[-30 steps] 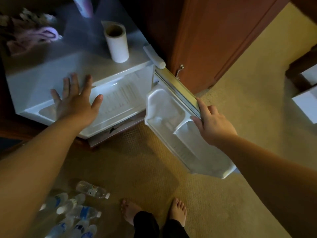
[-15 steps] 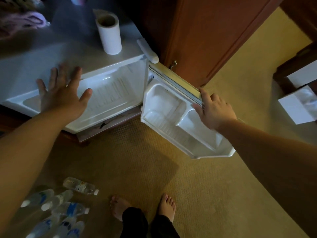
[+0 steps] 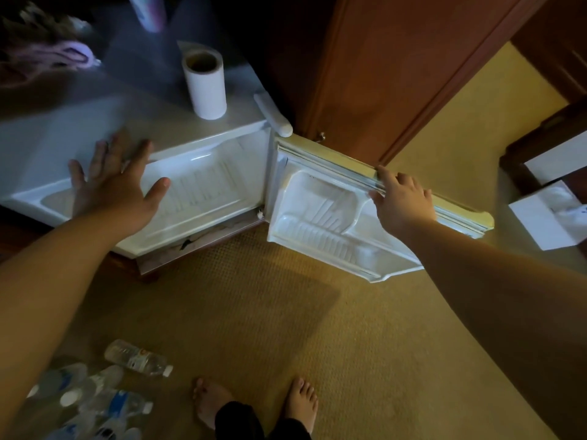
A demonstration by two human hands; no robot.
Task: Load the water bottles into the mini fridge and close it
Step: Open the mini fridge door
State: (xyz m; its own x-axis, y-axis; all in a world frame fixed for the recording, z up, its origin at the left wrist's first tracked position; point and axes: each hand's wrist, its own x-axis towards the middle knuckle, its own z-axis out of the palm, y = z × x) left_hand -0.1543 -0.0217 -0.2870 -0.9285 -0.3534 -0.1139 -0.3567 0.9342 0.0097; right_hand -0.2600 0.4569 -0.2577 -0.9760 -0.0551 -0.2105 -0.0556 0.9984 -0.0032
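left hand (image 3: 116, 190): lying flat on the front top edge of the mini fridge (image 3: 63, 147), fingers straight and spread, thumb splayed toward the opening. Holding nothing.
right hand (image 3: 401, 201): gripping the top edge of the fridge door (image 3: 320, 230), fingers curling over the rim, thumb sitting on the inner liner side.
fridge door: standing wide open, swung out to the right, inner shelves facing the camera. No bottles showing in the door shelves.
fridge cavity (image 3: 203, 185): white interior showing through the opening, ribbed liner visible. No bottles visible in the part that is showing; the deeper part is hidden.
water bottles (image 3: 104, 398): lying in a loose cluster on the carpet (image 3: 286, 328) at lower left, well apart from the fridge. One bottle (image 3: 138, 358) is lying on its side just above the rest, cap pointing right. Exact count unclear, some being cut off by the frame and the left arm.
fridge top: paper roll (image 3: 206, 82) standing upright near the hinge corner; pinkish cloth (image 3: 60, 55) lying at the far left; a blurred container (image 3: 147, 11) standing at the back.
feet (image 3: 254, 404): bare, standing on the carpet at the bottom centre, right of the bottles.
right side: white box (image 3: 546, 217) sitting on the floor beyond the door.
background: wooden cabinet (image 3: 381, 68) standing behind the door.
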